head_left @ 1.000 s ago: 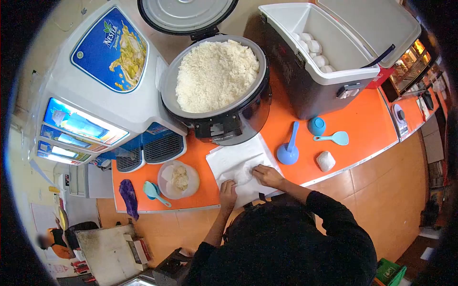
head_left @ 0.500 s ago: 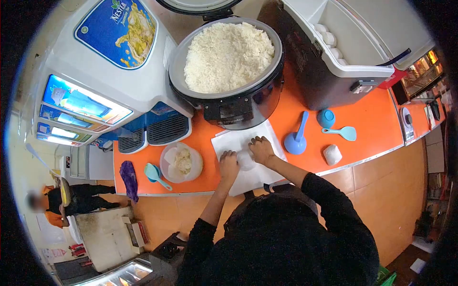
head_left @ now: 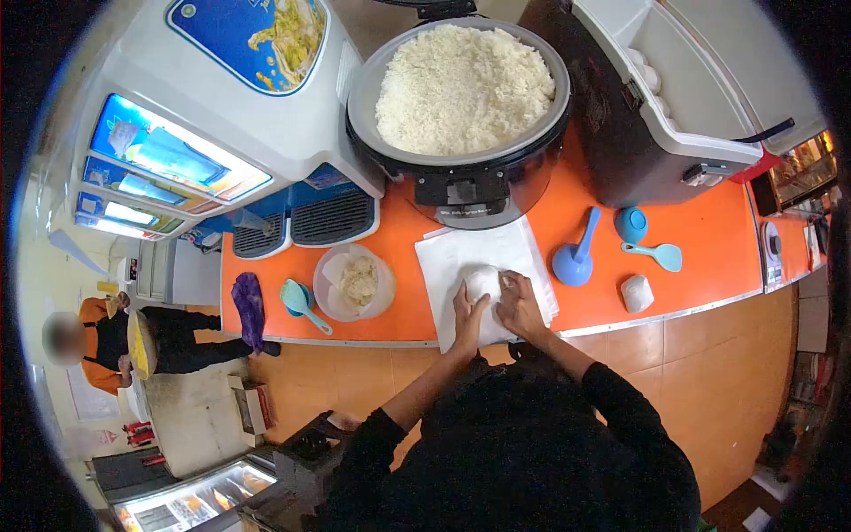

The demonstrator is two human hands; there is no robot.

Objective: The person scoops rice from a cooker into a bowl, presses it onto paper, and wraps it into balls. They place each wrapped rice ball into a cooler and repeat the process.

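A white wrapped packet of rice stands on the stacked white paper sheets at the counter's front edge. My left hand wraps round its left side, thumb at the near side. Against its right side, my right hand has its fingers bent and drawn together at the wrapping. Some of the packet's near side is hidden by my hands. A similar finished-looking white packet lies further right. Between them are a blue rounded scoop, a light-blue rice paddle and a small blue cup.
Behind the paper stands a large open rice cooker full of rice. An open cooler holds several white packets. Left are a tub with rice, a teal scoop, a purple cloth and a drink dispenser. Another person carries a tray.
My hands have turned inward and closed round the packet, which now stands up more plainly. The view has shifted, so the counter things sit further right. The person at left has moved slightly.
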